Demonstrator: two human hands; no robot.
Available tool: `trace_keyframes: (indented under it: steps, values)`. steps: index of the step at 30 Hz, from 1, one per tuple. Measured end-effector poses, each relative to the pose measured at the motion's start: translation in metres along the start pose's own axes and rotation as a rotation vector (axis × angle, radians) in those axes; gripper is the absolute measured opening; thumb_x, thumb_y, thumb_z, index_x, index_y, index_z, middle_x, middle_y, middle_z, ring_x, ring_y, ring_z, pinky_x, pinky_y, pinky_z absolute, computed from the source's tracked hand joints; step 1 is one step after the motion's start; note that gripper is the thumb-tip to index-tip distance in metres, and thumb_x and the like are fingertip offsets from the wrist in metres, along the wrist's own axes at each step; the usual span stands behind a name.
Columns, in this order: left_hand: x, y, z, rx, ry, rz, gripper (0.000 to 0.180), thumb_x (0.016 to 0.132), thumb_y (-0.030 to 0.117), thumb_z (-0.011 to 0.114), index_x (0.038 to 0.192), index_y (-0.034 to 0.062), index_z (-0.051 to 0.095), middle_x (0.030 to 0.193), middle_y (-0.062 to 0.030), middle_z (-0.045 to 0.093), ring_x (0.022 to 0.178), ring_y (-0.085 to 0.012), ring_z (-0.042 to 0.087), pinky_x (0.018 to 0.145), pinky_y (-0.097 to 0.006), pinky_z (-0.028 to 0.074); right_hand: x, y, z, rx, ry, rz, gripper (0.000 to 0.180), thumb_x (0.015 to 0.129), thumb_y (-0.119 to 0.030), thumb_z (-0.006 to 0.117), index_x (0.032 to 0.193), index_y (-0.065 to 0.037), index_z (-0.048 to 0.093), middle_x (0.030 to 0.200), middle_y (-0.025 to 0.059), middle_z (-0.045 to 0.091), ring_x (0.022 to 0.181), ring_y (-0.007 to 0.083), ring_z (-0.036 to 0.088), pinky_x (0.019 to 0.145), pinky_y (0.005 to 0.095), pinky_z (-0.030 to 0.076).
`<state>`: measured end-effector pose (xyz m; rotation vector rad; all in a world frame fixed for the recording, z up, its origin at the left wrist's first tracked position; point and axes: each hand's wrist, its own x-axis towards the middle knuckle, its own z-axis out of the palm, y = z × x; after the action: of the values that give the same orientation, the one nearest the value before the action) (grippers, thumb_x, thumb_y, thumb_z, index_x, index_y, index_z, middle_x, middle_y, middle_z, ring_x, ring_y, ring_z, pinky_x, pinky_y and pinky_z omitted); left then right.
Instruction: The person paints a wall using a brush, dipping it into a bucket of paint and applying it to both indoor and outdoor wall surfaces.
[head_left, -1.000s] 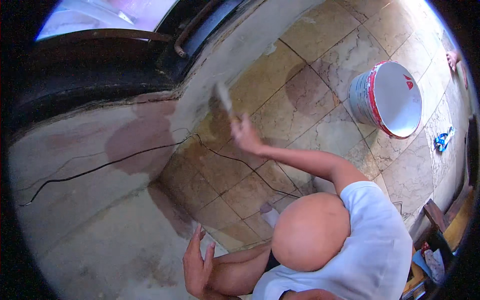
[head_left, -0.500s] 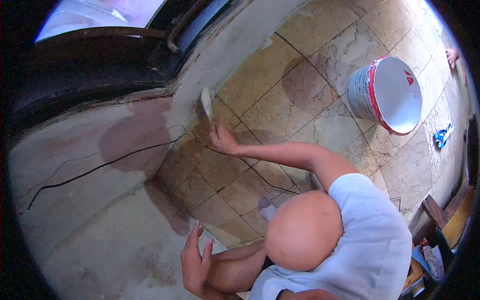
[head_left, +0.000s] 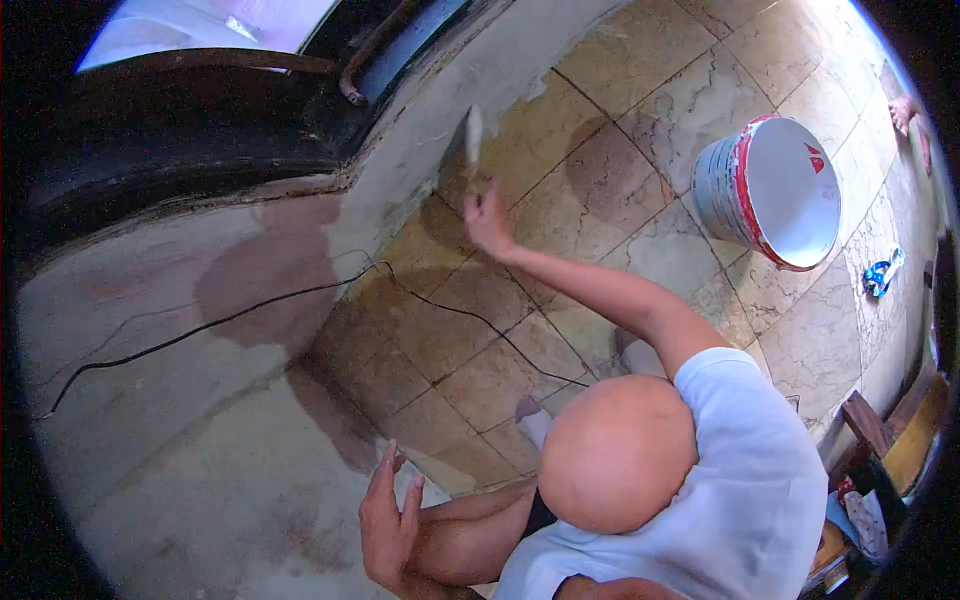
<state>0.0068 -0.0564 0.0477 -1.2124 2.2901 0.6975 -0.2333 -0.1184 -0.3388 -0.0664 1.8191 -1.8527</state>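
My right hand (head_left: 487,222) is closed round the handle of a paintbrush (head_left: 474,132). The brush's pale head meets the foot of the low wall (head_left: 395,170), where the plaster joins the tiled floor. Motion blurs its tip a little. My left hand (head_left: 388,520) is held beside my bent leg, above the pale ledge at lower left. Its fingers and thumb are apart, and nothing is in them. My rounded knee (head_left: 618,455) hides part of the floor below my right arm.
A white bucket (head_left: 716,190) with a red rim lies tipped on the tiles, its mouth facing right. A black cable (head_left: 215,325) crosses the wall and floor. At right are a blue crumpled wrapper (head_left: 880,277), wooden pieces (head_left: 868,425) and another person's bare hand or foot (head_left: 903,113).
My right hand has moved the paintbrush up and to the right along the wall's foot. My left hand stays in place.
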Motion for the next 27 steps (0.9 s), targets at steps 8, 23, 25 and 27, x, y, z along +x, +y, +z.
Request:
trace_keyframes:
  steps: [8, 23, 25, 27]
  values:
    - [-0.007, -0.010, 0.000, 0.022, 0.007, -0.053, 0.051, 0.087, 0.020, 0.053, 0.133, 0.0027, 0.038, 0.116, -0.0235, 0.055, 0.110, -0.0377, 0.052, 0.092, -0.040, 0.040, -0.102, -0.031, 0.044, 0.011, -0.577, 0.111, 0.063, 0.088, -0.023, 0.043, 0.134, 0.010, 0.014, 0.095, 0.0252, 0.052, 0.089, 0.0331, 0.054, 0.078, 0.0429, 0.043]
    - [-0.004, -0.006, 0.000, 0.022, 0.018, -0.018, 0.051, 0.086, 0.018, 0.054, 0.132, 0.0019, 0.039, 0.116, -0.0235, 0.055, 0.108, -0.0379, 0.053, 0.092, -0.040, 0.041, 0.011, 0.018, -0.022, -0.159, -1.040, -0.231, 0.043, 0.088, -0.029, 0.051, 0.120, -0.002, 0.045, 0.098, 0.0105, 0.058, 0.085, 0.0181, 0.052, 0.076, 0.0315, 0.044]
    - [-0.005, -0.008, 0.000, -0.016, 0.000, -0.031, 0.051, 0.086, 0.019, 0.054, 0.132, 0.0022, 0.039, 0.116, -0.0237, 0.055, 0.108, -0.0375, 0.053, 0.091, -0.040, 0.041, 0.019, 0.000, -0.033, -0.328, -0.970, -0.320, 0.047, 0.086, -0.031, 0.054, 0.122, -0.002, 0.045, 0.100, 0.0115, 0.058, 0.086, 0.0186, 0.052, 0.077, 0.0326, 0.043]
    - [-0.004, -0.010, 0.001, -0.004, 0.004, -0.026, 0.051, 0.087, 0.019, 0.054, 0.132, 0.0019, 0.038, 0.116, -0.0239, 0.055, 0.108, -0.0373, 0.053, 0.091, -0.040, 0.041, 0.030, -0.016, -0.060, -0.335, -0.983, -0.180, 0.045, 0.086, -0.033, 0.055, 0.119, -0.004, 0.046, 0.092, 0.0085, 0.056, 0.079, 0.0159, 0.051, 0.068, 0.0307, 0.043]
